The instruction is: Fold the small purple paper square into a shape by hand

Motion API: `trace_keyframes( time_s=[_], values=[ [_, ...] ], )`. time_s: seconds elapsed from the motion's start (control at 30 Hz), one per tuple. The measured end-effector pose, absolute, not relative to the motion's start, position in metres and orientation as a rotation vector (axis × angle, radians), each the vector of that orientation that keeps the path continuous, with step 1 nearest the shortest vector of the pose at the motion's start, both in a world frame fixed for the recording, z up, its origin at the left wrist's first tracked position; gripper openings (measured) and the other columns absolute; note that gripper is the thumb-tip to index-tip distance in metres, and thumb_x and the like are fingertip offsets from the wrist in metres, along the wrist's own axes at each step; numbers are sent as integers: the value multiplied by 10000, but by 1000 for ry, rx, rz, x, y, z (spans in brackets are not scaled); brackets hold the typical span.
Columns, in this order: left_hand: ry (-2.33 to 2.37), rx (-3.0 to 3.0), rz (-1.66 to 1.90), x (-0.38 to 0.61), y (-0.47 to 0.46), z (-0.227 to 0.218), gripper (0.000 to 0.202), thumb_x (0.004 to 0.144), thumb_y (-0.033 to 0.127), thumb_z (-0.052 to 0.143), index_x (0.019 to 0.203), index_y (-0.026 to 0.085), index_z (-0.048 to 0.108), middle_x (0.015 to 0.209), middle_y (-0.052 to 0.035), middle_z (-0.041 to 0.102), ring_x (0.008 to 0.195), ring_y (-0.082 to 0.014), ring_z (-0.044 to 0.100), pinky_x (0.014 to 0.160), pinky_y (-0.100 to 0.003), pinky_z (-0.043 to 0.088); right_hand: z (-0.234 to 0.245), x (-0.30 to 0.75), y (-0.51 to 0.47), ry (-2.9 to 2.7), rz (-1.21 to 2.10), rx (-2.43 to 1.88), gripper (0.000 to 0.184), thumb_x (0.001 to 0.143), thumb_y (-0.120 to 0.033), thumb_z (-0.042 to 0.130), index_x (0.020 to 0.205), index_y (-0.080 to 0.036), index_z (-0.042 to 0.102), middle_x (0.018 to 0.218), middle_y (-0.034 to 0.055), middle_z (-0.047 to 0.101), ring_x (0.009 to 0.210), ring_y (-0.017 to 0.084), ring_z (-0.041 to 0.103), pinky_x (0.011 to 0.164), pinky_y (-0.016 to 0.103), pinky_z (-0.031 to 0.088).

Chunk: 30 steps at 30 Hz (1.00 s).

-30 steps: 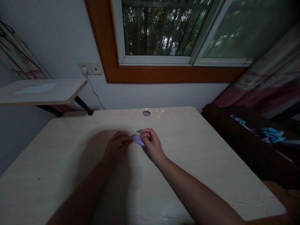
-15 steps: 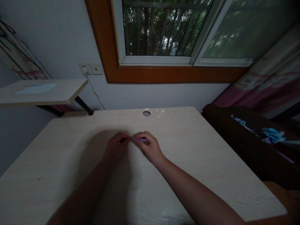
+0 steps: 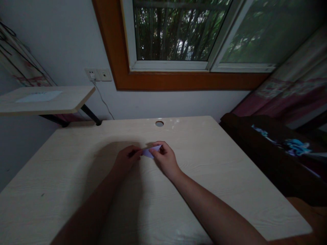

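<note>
A small piece of folded purple paper [image 3: 148, 153] is held between both hands over the middle of the desk [image 3: 194, 149]. My left hand [image 3: 127, 158] pinches its left tip between thumb and fingers. On the other side, my right hand [image 3: 165, 157] grips it with the thumb on the near face and the fingers behind. The paper looks roughly triangular, and part of it is hidden by the right thumb.
A raised shelf [image 3: 76, 102] on black legs stands at the back left, with a white sheet [image 3: 38, 96] on it. Near the desk's far edge is a round cable hole [image 3: 159, 124]. Right of the desk lies a dark surface with a blue patterned item [image 3: 297, 147].
The purple paper has turned from edge-on to show a broad face. My right thumb and fingers have shifted on it; my left hand stays almost in place.
</note>
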<state>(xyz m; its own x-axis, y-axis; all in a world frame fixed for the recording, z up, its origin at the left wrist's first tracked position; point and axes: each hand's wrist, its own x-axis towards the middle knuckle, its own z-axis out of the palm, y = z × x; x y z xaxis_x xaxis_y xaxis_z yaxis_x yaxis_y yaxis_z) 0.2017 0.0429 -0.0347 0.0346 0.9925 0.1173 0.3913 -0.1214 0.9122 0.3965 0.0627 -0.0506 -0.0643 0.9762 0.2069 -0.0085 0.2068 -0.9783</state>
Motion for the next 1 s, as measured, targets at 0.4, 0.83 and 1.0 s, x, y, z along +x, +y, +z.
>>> trace_keyframes(
  time_s=[0.4, 0.83, 1.0],
  values=[
    [1424, 1460, 1130, 201, 45, -33, 219, 833, 371, 620, 789, 159, 651, 670, -1, 650, 579, -113, 577, 576, -214, 454, -52, 393, 66, -1131, 1157, -922, 397, 743, -301, 769, 1077, -268, 559, 649, -83, 451, 571, 106, 414, 534, 220, 344],
    [1331, 1803, 1102, 206, 43, -31, 152, 844, 327, 640, 842, 177, 670, 812, -25, 643, 743, -140, 596, 673, -237, 464, -51, 390, 62, -1229, 1227, -874, 388, 753, -277, 753, 1086, -283, 553, 697, -65, 535, 595, 122, 475, 552, 241, 397],
    [1379, 1911, 1073, 206, 43, -31, 170, 872, 307, 605, 776, 170, 635, 739, -7, 605, 684, -126, 559, 637, -229, 425, -45, 392, 59, -1409, 1066, -947, 366, 769, -240, 722, 1099, -267, 566, 910, 6, 675, 751, 154, 599, 692, 288, 489]
  ],
)
